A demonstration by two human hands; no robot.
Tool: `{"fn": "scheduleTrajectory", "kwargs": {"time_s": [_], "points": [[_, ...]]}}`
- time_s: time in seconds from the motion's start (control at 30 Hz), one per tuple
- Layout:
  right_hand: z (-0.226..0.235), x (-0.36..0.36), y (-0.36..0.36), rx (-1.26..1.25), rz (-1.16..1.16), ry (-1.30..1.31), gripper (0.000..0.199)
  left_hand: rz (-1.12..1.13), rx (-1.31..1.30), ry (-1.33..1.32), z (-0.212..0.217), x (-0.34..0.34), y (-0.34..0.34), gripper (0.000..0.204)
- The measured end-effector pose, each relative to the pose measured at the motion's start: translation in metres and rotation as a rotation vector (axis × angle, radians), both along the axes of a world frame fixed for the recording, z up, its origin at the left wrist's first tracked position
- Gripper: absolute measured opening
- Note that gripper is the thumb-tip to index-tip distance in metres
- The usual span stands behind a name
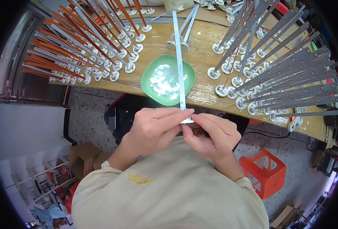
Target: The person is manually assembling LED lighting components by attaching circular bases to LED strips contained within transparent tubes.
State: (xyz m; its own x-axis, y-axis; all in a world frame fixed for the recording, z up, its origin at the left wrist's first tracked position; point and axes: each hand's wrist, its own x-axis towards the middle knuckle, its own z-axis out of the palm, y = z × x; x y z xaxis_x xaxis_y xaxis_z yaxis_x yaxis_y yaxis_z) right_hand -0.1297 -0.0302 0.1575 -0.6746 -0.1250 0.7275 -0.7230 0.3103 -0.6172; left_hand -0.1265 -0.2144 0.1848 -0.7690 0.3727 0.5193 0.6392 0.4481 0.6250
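"So, where is the strip (179, 57)?"

"In front of the chest, its far end reaching out past the green bowl (147, 88) and over the table (153, 40). Its near end meets a white base (187, 121), mostly hidden by fingers."

"And the hands?"

"Both nearly closed. The left hand (153, 124) pinches at the strip's foot; the right hand (214, 134) grips the base's edge between thumb and fingertips. I can't tell where the left thumb sits."

"How is this best done?"

"I'd let the right steady the base while the left lines up the strip, pressing close to the joint. A push far up would likely twist the foot, given that long free end."

"Anything to watch?"

"The strip passes across the bowl's right side, so a dip could knock the rim. Better, I think, to check the fit by eye before letting go."
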Motion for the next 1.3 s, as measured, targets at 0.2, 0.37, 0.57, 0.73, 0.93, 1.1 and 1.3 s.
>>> {"fn": "scheduleTrajectory", "kwargs": {"time_s": [0.2,0.37,0.57,0.73,0.93,1.1,1.3], "points": [[0.003,0.004,-0.001,0.048,-0.083,0.073,0.027,0.002,-0.041,-0.059,0.005,0.000,0.004,0.042],[0.001,0.002,-0.002,0.000,-0.038,0.068,0.026,-0.016,0.107,-0.090,-0.004,0.001,0.002,0.038],[0.004,0.004,0.000,0.070,0.028,0.029,0.024,-0.029,0.077,-0.027,-0.011,0.001,-0.005,0.038],[0.015,0.000,-0.005,0.027,0.109,-0.091,0.022,-0.024,0.057,0.000,-0.006,-0.001,-0.018,0.036],[-0.007,-0.063,-0.019,0.267,0.105,-0.294,0.006,0.067,0.069,0.038,-0.016,0.001,-0.049,0.038],[-0.025,-0.089,-0.044,0.665,0.176,-0.283,0.022,0.104,-0.032,0.007,-0.021,0.007,-0.056,0.040],[-0.035,-0.097,-0.060,0.810,0.286,-0.350,0.016,0.056,0.009,0.016,-0.026,0.006,-0.057,0.038]]}}
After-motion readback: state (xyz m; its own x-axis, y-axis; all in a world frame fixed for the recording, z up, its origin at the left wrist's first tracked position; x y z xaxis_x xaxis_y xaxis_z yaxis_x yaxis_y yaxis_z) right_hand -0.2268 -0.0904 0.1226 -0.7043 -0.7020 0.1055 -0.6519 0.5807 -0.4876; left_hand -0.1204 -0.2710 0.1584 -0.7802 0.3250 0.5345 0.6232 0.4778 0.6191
